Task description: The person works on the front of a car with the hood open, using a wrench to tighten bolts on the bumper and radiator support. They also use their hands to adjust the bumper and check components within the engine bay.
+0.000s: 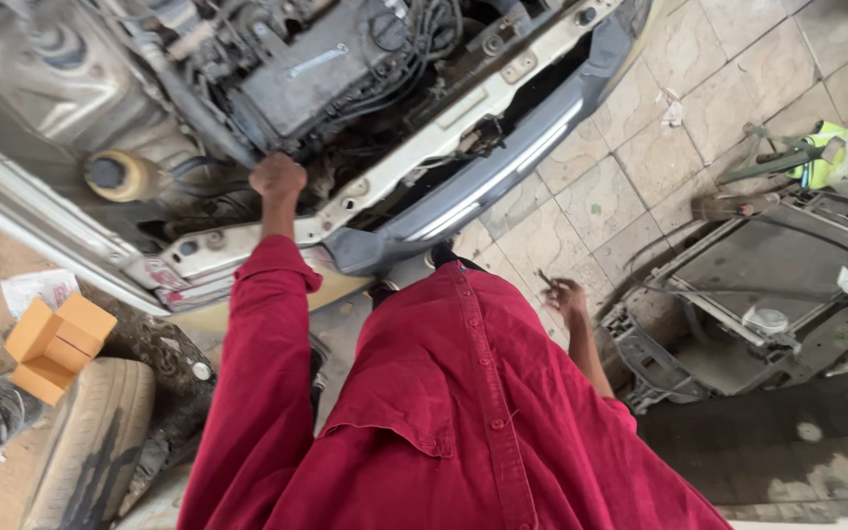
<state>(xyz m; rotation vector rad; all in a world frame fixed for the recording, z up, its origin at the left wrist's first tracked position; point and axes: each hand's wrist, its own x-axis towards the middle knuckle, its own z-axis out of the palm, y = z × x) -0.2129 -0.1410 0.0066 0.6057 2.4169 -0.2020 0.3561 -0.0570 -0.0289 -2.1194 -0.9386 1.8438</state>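
Note:
I stand at the open front of a car, wearing a dark red shirt. My left hand (277, 179) reaches into the engine bay, closed into a fist just above the white front crossmember (414, 147); what it grips is hidden. The grey engine (306, 74) with black hoses lies beyond it. My right hand (566, 294) hangs at my side over the tiled floor, fingers loosely curled around a small dark tool-like object. The grey bumper bar (503, 167) runs below the crossmember.
A removed radiator and fan frame (758, 285) lies on the tiles at right, with a yellow-green object (821, 157) behind it. An orange cardboard box (56, 348) rests by a tyre (90, 442) at lower left. A yellowish fluid reservoir (120, 177) sits left in the bay.

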